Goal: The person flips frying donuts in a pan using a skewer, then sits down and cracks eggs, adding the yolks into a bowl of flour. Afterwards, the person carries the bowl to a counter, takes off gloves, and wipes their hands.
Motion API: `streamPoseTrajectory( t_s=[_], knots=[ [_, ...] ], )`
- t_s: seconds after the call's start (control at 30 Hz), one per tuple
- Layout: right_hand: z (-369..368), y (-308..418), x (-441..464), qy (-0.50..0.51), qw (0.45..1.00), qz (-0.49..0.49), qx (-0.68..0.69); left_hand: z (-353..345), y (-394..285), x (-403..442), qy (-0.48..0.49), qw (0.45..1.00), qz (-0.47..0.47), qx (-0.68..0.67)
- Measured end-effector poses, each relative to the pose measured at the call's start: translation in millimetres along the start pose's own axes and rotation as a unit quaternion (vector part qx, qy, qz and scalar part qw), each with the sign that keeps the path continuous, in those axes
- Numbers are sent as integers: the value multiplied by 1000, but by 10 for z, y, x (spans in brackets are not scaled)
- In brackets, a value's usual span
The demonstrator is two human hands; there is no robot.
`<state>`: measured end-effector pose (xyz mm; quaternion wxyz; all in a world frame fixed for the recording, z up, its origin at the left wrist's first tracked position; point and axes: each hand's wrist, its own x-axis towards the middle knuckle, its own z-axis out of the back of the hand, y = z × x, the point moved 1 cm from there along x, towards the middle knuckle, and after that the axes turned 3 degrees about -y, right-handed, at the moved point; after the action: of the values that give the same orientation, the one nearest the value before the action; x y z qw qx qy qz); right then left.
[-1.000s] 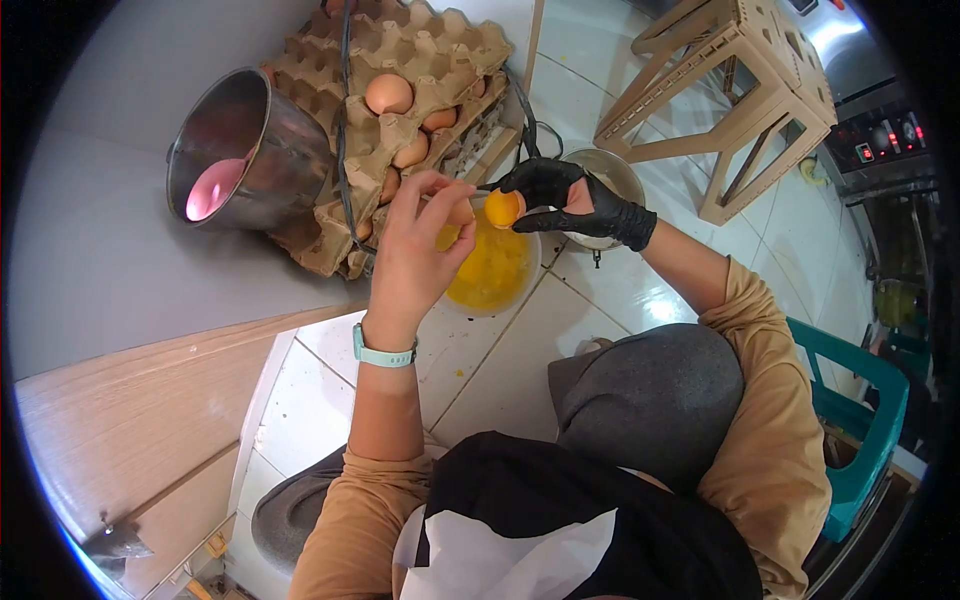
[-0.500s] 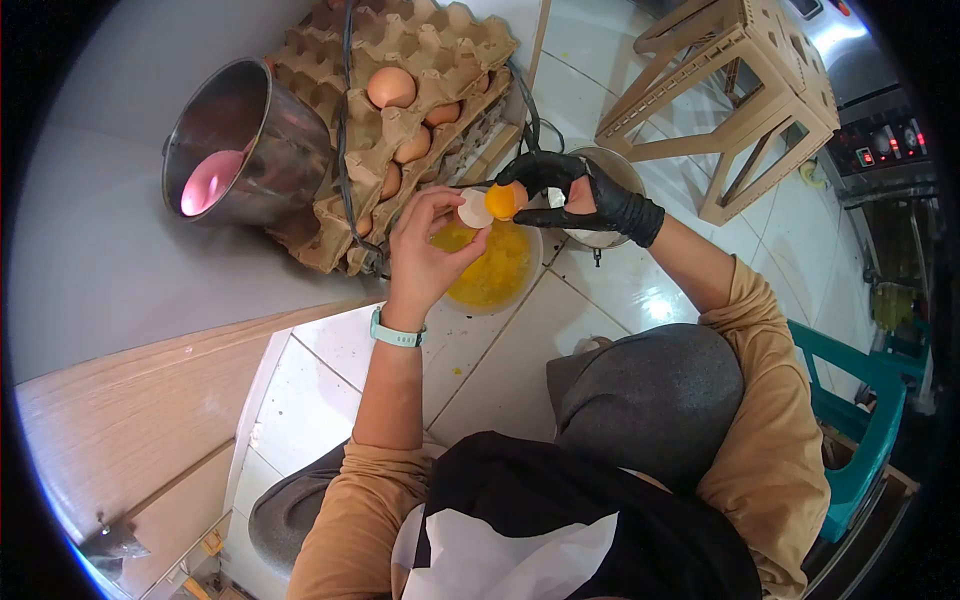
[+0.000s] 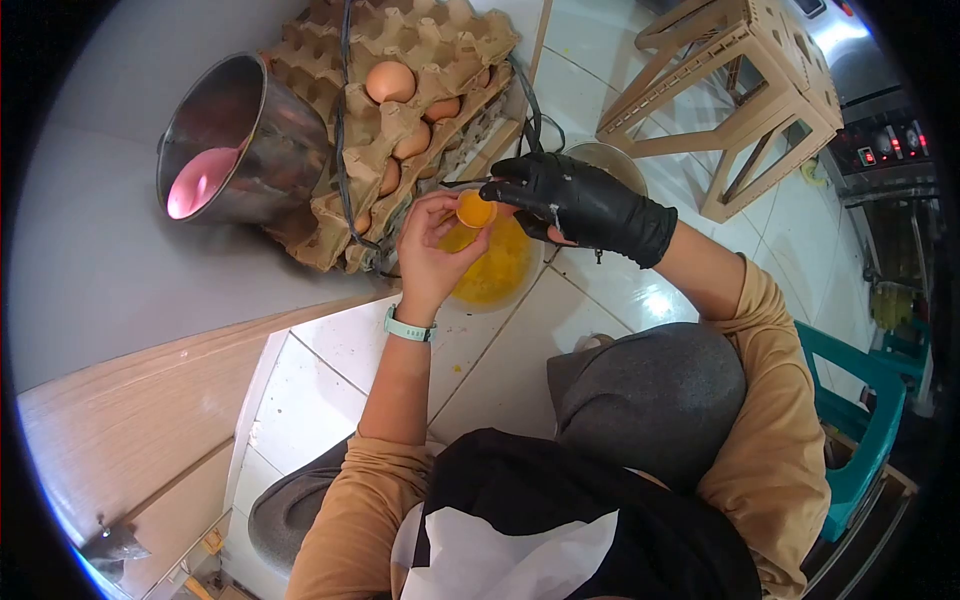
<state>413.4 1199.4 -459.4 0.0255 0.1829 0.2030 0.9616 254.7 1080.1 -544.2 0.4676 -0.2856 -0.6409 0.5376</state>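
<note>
My left hand (image 3: 438,240), bare with a mint watch at the wrist, pinches an eggshell half (image 3: 476,226) with an orange yolk (image 3: 475,208) in it. Right beside it is my right hand (image 3: 570,205) in a black glove streaked with egg white. Its fingers curl around the other shell half, mostly hidden, with just a brownish edge showing. Both hands are above a bowl (image 3: 538,262) of yellow egg liquid on the tiled floor. Part of a metal pot (image 3: 632,170) shows behind the glove.
To the left, cardboard egg trays (image 3: 315,60) hold several brown eggs (image 3: 390,82), with a dark cable (image 3: 342,120) across them. A metal pail (image 3: 290,130) with something pink inside leans beside them. A beige folding stool (image 3: 720,100) stands upper right; a teal chair (image 3: 860,380) is at right.
The yolk has passed from the right hand's shell into the left hand's shell. My gloved hand has turned over, its back now facing up.
</note>
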Motion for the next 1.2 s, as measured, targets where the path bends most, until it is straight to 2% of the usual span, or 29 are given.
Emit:
streamPoseTrajectory(
  t_s=[0.07, 0.17, 0.37, 0.43, 0.67, 0.77, 0.87, 0.97, 1.17, 1.2],
  knots=[
    [88, 65, 33, 17, 1000, -14, -8, 23, -14, 7, -3, 1000, -1, 11],
    [-22, -52, -73, 17, 991, -93, 98, 65, -30, 40, -3, 999, -18, 45],
    [-108, -137, -100, -46, 975, -133, 173, 79, -156, 85, 5, 993, -44, 111],
    [-116, -131, -94, -57, 976, -140, 156, 68, -194, 92, 7, 991, -52, 125],
    [-153, -147, -113, -78, 981, -121, 129, 54, -256, 102, 15, 983, -74, 169],
    [-129, -106, -103, -57, 964, -150, 212, 47, -275, 101, 18, 983, -74, 169],
    [-208, -135, -110, -72, 973, -118, 186, 42, -291, 101, 21, 982, -78, 173],
    [-205, -125, -115, -69, 974, -128, 175, 45, -284, 103, 20, 980, -84, 181],
    [-229, -176, -174, -73, 956, -142, 248, 82, -297, 94, 5, 971, -100, 216],
    [-242, -204, -181, -79, 960, -118, 242, 70, -289, 120, 4, 969, -114, 217]
  ],
)
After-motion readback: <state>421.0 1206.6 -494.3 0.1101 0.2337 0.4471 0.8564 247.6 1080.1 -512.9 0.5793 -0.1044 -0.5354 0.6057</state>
